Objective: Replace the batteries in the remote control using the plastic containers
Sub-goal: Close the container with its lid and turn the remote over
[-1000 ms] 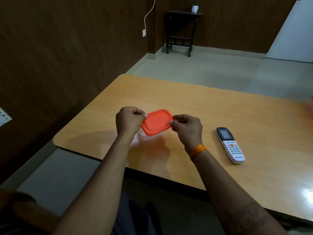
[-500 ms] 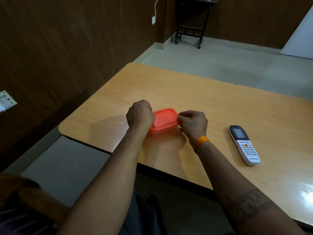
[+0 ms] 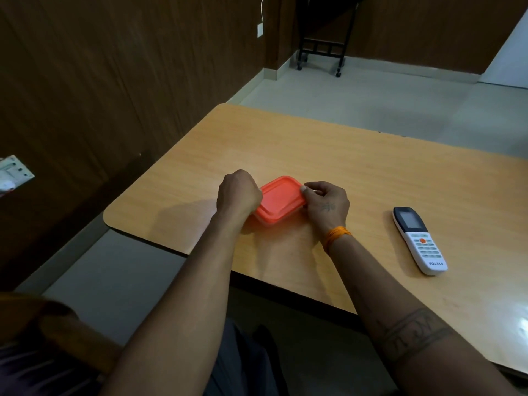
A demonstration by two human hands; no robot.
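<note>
A small plastic container with an orange lid [image 3: 280, 199] rests on the wooden table [image 3: 328, 155]. My left hand [image 3: 238, 192] grips its left end with curled fingers. My right hand [image 3: 327, 202] pinches its right edge, thumb on the lid's rim. The container's body under the lid is mostly hidden by my hands. A white remote control [image 3: 418, 240] with a dark screen and an orange button lies face up to the right, a hand's width from my right hand. No batteries are in view.
The table's near edge [image 3: 285, 287] and rounded left corner lie close to my hands. A dark wood-panelled wall runs along the left. A black wheeled stand [image 3: 321, 50] sits on the floor beyond the table.
The container was held tilted above the table a second ago; now it lies flat on the table with both hands still on its ends. The view has shifted down and left.
</note>
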